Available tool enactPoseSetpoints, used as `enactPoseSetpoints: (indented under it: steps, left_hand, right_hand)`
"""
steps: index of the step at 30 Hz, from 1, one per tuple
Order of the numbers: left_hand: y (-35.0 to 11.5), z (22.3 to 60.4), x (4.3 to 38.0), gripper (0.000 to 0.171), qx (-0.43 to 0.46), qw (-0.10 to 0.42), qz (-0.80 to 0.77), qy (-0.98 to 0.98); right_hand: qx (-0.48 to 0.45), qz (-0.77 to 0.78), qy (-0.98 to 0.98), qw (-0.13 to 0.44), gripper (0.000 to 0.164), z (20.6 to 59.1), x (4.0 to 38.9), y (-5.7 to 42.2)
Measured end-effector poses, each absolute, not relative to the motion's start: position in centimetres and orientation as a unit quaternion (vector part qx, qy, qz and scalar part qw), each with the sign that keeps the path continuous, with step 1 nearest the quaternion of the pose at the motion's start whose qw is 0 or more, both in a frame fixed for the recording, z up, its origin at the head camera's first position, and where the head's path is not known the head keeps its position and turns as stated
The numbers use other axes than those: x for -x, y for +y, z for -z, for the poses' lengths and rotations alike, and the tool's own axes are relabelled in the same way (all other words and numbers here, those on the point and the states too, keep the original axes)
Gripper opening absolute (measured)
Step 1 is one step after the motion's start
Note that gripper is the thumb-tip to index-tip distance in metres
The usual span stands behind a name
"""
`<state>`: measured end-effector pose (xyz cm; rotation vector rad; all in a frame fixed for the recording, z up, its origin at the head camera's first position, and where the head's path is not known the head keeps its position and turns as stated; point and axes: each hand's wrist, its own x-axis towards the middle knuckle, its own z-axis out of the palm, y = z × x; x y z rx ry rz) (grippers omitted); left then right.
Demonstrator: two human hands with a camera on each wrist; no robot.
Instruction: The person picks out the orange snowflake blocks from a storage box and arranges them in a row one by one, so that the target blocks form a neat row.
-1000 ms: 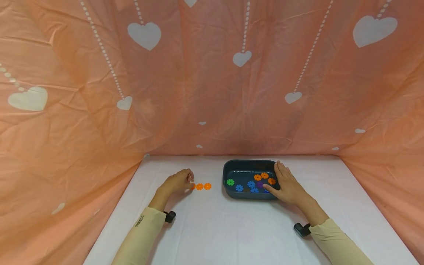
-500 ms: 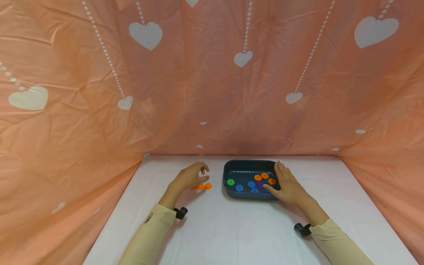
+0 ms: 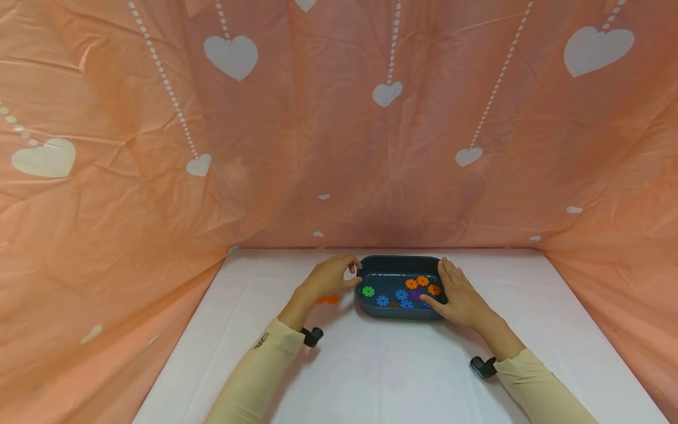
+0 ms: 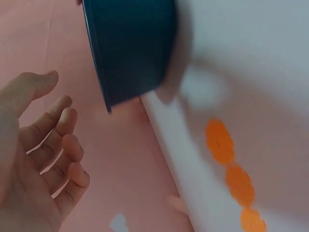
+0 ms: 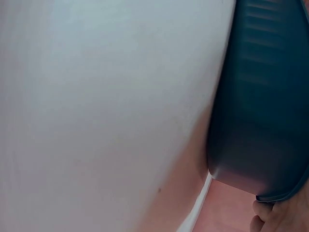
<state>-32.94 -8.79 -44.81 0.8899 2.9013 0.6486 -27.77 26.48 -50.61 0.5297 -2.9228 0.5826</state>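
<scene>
Loosely bent, my left hand hovers at the left end of a dark blue-grey plastic basin. In the left wrist view no piece shows between the spread thumb and fingers of the left hand. My right hand holds the basin's right end, its thumb over the inside and its fingers along the rim. Inside lie several flower-shaped plastic discs: a green disc, blue discs, orange discs and a purple disc. On the table, orange discs form a row, partly hidden by the left hand in the head view.
A white cloth covers the table. Behind and at both sides hangs an orange-pink curtain with white hearts. Each wrist wears a small black camera, such as the left camera.
My left hand has moved right, from the left end of the orange row to the basin's left rim. My right hand and the basin have stayed in place.
</scene>
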Motion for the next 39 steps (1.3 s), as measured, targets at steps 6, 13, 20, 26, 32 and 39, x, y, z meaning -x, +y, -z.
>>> enactPoseSetpoints:
  steps: [6,13,20,26,32,39]
  left_hand:
    - [-6.2,44.7,33.0,0.038,-0.3,0.025,-0.192,0.934]
    - [-3.6,44.7,33.1,0.037,-0.296,0.029,-0.185,0.936]
    - [-1.2,44.9,33.5,0.039,-0.292,0.031,-0.172,0.94]
    - [0.4,45.6,33.8,0.035,-0.283,0.034,-0.154,0.946]
    - [1.5,46.3,34.2,0.036,-0.273,0.037,-0.15,0.95]
    - [2.6,46.9,34.4,0.039,-0.255,0.045,-0.142,0.955]
  right_hand:
    - [-0.173,-0.187,-0.965,0.055,0.107,50.5,27.8,26.5]
    - [-0.174,-0.188,-0.965,0.055,0.107,50.4,27.8,26.4]
    - [-0.174,-0.188,-0.965,0.053,0.106,50.4,27.8,26.5]
    - [-0.175,-0.19,-0.965,0.056,0.106,50.4,27.8,26.5]
    - [-0.175,-0.194,-0.964,0.056,0.105,50.5,27.8,26.5]
    - [-0.176,-0.189,-0.964,0.056,0.105,50.5,27.9,26.6]
